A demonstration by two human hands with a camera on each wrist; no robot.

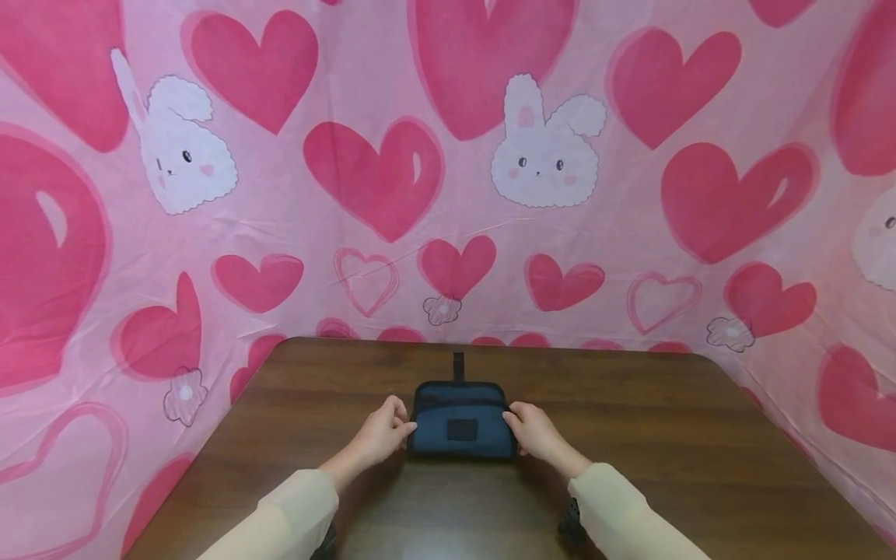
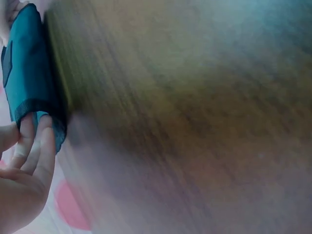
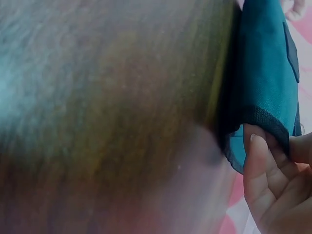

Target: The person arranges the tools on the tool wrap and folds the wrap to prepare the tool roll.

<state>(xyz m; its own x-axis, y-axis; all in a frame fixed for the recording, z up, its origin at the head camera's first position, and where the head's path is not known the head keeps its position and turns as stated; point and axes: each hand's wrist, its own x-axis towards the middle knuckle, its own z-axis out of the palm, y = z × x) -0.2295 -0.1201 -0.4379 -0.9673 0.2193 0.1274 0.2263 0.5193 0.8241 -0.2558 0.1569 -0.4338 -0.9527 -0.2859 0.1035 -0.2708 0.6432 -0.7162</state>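
Note:
A dark blue fabric pouch point(image 1: 435, 439) with black edging lies folded over on the table, a black rectangular patch on its front. From its back edge a black strap point(image 1: 458, 367) sticks out away from me. My left hand point(image 1: 381, 430) grips the pouch's left end, fingertips tucked inside the fold and thumb on the outer side. At the opposite end my right hand point(image 1: 537, 432) pinches the edge in the same way. Both wrist views show the folded cloth point(image 2: 31, 68) curving into an open-ended tube, its inside mostly hidden.
The brown wood-grain table point(image 1: 630, 467) has rounded far corners. Behind it and along the sides hangs a pink cloth point(image 1: 462, 218) printed with hearts and white rabbits. Pale sleeves point(image 1: 297, 505) cover both forearms.

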